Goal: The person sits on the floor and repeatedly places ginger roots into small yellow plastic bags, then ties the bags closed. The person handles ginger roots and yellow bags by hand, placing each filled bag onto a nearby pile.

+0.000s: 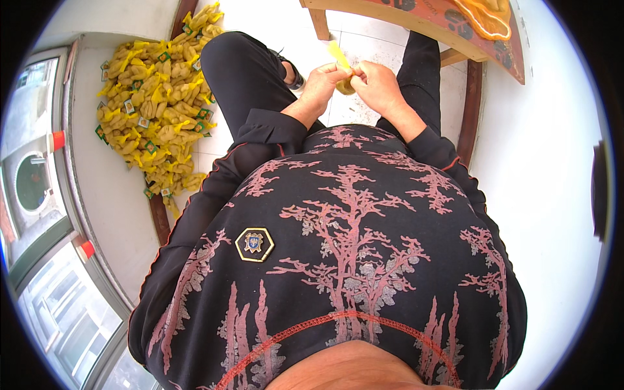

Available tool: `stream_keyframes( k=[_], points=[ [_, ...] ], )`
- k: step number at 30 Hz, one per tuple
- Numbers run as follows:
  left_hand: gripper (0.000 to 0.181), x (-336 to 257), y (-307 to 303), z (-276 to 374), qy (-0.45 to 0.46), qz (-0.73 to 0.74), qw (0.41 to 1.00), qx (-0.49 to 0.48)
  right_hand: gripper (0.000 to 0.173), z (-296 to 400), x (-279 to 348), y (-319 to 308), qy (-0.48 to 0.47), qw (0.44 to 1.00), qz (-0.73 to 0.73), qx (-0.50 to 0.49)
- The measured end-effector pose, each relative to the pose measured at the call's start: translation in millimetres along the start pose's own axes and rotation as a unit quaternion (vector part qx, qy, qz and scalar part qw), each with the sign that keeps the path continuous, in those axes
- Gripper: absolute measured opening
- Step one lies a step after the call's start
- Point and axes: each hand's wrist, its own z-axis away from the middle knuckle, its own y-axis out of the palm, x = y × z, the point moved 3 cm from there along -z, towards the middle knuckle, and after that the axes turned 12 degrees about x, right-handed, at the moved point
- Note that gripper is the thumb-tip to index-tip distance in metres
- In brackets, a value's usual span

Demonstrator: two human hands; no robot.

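Over the floor between my knees, a small yellow mesh bag (346, 87) hangs from my fingers, with tan produce visible inside. My left hand (319, 83) pinches the bag's gathered neck from the left. From the other side, my right hand (378, 84) grips the same neck, its fingertips close to those of the left. Above them the loose yellow mesh end (338, 54) sticks up. Fingers and knuckles hide most of the neck and part of the bag.
A heap of filled yellow mesh bags (151, 105) with small printed tags lies on the left against the wall. At the upper right, an orange mesh bag (487, 17) rests on a wooden table with a red printed top (438, 15). Crumbs dot the white tiled floor (358, 109).
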Motion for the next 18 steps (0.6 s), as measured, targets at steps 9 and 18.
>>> stream_keyframes(
  k=[9,18],
  points=[
    [0.018,-8,7,0,0.013,-0.073,0.997,0.020,0.018,5,7,0,-0.044,0.990,0.133,-0.007],
    [0.025,-16,12,-1,0.047,-0.205,0.976,0.054,0.013,12,-3,-21,-0.049,0.996,0.014,-0.076]
  ],
)
